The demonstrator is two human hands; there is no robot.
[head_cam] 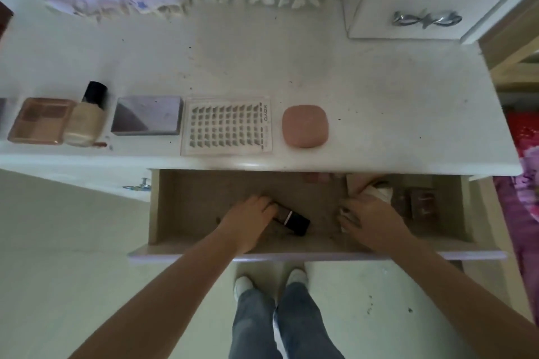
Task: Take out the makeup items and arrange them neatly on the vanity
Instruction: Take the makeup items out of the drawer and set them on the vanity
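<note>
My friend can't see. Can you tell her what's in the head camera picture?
Two hands reach into an open drawer: the left hand on a black tube, the right hand on a pale bundle. Above, a palette, bottle, mirror case, lash tray and pink compact line the vanity.

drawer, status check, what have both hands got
Left hand closing on black tube in drawer. Right hand on white item, grip unclear. Five items lined up on vanity. Nothing blocking.
</note>
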